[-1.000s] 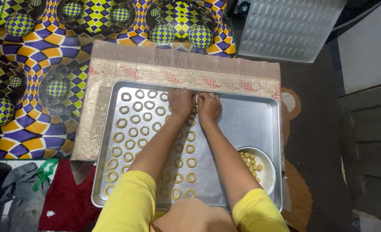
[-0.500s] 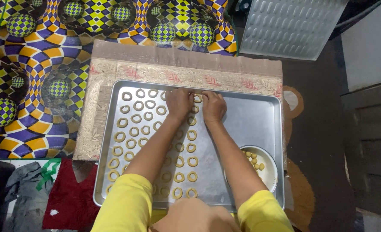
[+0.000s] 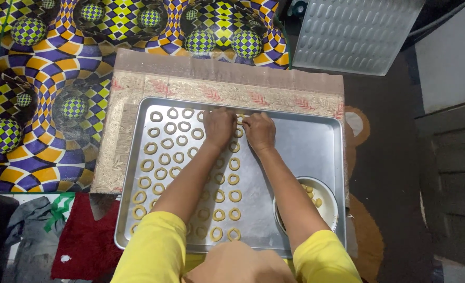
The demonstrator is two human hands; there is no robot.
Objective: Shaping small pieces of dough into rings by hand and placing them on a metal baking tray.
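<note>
A metal baking tray (image 3: 308, 149) lies on a beige patterned cloth (image 3: 227, 86). Rows of small ring-shaped dough pieces (image 3: 164, 157) cover its left half. My left hand (image 3: 219, 126) and my right hand (image 3: 260, 131) meet near the tray's far edge. Their fingertips pinch a small dough ring (image 3: 241, 119) that lies between them on the tray. Both forearms reach out over the rows of rings, and yellow sleeves show at the bottom of the view. A round metal bowl (image 3: 331, 209) with bits of dough stands on the tray's near right corner, beside my right forearm.
A mat with a purple, yellow and orange check pattern (image 3: 49, 94) lies to the left and behind. An embossed metal tray (image 3: 355, 34) leans at the top right. A red cloth (image 3: 80, 236) and a grey cloth (image 3: 28, 236) lie at the lower left. Dark floor lies to the right.
Both hands stay at the tray's far edge. My right hand has shifted slightly to the right, away from the left.
</note>
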